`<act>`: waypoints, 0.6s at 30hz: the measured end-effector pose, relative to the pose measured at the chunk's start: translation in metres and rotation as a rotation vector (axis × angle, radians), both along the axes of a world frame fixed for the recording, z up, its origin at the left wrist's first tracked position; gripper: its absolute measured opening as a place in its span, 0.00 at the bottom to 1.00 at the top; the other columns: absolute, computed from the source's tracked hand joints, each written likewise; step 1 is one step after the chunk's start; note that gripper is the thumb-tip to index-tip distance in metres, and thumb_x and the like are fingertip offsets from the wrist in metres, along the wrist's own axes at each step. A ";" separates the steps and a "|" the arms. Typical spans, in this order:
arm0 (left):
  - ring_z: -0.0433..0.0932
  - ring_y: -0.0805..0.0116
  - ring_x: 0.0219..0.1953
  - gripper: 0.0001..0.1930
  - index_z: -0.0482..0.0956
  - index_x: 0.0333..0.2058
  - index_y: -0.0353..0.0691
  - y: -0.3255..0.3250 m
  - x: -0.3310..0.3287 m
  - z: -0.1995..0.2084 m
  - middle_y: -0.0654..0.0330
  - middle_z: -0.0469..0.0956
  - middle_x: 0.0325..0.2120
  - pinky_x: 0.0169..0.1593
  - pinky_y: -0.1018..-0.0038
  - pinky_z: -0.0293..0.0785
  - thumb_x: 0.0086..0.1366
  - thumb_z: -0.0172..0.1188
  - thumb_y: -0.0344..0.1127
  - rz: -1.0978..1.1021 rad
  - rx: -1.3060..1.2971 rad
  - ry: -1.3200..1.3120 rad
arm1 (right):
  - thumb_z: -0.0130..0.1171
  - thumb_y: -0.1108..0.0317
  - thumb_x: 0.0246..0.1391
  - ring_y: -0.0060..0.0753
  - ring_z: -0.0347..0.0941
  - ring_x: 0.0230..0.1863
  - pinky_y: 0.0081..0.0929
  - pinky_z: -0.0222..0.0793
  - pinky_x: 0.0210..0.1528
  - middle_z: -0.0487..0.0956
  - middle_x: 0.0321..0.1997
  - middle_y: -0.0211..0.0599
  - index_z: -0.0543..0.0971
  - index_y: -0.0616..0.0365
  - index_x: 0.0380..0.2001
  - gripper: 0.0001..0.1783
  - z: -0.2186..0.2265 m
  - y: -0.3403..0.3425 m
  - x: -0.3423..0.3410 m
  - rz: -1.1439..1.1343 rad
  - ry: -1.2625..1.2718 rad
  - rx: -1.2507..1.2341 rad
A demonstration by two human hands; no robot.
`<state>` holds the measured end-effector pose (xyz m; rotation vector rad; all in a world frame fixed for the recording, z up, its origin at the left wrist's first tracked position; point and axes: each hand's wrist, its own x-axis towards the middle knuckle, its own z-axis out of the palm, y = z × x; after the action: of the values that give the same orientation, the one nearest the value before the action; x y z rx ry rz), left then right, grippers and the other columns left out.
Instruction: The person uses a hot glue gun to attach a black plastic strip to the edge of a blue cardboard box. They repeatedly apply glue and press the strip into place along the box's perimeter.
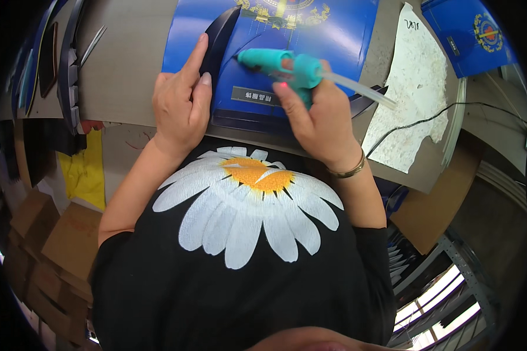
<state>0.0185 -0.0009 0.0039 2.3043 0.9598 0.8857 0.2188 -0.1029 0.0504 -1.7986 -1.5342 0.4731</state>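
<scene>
In my right hand is a teal hot glue gun, its dark nozzle pointing left. A long translucent glue stick sticks out of its back end. My left hand grips a dark navy curved strip between thumb and fingers, standing up along the left part of a blue printed sheet. The nozzle tip is close to this strip; whether they touch I cannot tell. A small dark label lies on the sheet beneath the glue gun. Another dark strip runs along the sheet's near edge.
On the right, a stained white paper lies under a black cord. Another blue printed piece is at the far right. Dark strips with grey blocks and tweezers are on the left. Cardboard boxes stand below the table.
</scene>
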 end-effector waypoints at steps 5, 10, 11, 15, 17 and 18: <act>0.64 0.69 0.18 0.28 0.69 0.64 0.41 0.000 0.000 -0.001 0.66 0.68 0.14 0.35 0.72 0.60 0.64 0.54 0.27 -0.008 -0.027 -0.013 | 0.61 0.58 0.59 0.51 0.78 0.31 0.41 0.72 0.31 0.79 0.30 0.43 0.73 0.56 0.46 0.18 -0.002 0.004 0.008 -0.076 -0.155 -0.001; 0.65 0.69 0.18 0.25 0.74 0.60 0.44 0.005 0.000 0.006 0.65 0.68 0.14 0.34 0.72 0.61 0.64 0.57 0.30 -0.019 -0.104 0.063 | 0.60 0.57 0.60 0.52 0.79 0.30 0.42 0.73 0.30 0.80 0.29 0.45 0.73 0.57 0.47 0.19 -0.001 0.004 0.018 -0.153 -0.121 -0.016; 0.66 0.69 0.18 0.23 0.76 0.59 0.44 0.007 0.001 0.009 0.65 0.68 0.14 0.34 0.71 0.62 0.63 0.59 0.32 -0.027 -0.133 0.096 | 0.60 0.55 0.60 0.53 0.79 0.28 0.41 0.73 0.29 0.80 0.26 0.45 0.72 0.59 0.46 0.20 -0.001 0.004 0.015 -0.107 -0.097 0.046; 0.72 0.64 0.23 0.18 0.85 0.47 0.45 0.024 0.021 0.023 0.60 0.72 0.22 0.29 0.68 0.69 0.58 0.67 0.40 0.050 -0.082 0.100 | 0.60 0.53 0.60 0.55 0.78 0.25 0.43 0.72 0.27 0.78 0.23 0.49 0.71 0.67 0.44 0.24 -0.014 0.003 0.012 -0.134 -0.189 0.062; 0.74 0.64 0.25 0.16 0.85 0.45 0.46 0.032 0.031 0.022 0.59 0.74 0.23 0.30 0.69 0.71 0.58 0.68 0.39 0.041 -0.029 0.107 | 0.61 0.53 0.59 0.57 0.78 0.25 0.44 0.72 0.27 0.78 0.23 0.50 0.71 0.67 0.44 0.25 -0.018 0.004 0.020 -0.199 -0.194 0.053; 0.76 0.64 0.26 0.15 0.86 0.44 0.46 0.037 0.035 0.021 0.59 0.74 0.24 0.31 0.69 0.72 0.58 0.68 0.38 0.034 0.001 0.111 | 0.61 0.53 0.59 0.58 0.78 0.26 0.44 0.72 0.26 0.78 0.23 0.51 0.71 0.67 0.44 0.25 -0.017 0.004 0.022 -0.236 -0.197 0.051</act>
<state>0.0533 0.0360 0.0252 2.3652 1.0476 0.7779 0.2412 -0.0986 0.0336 -2.0023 -1.4229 0.1460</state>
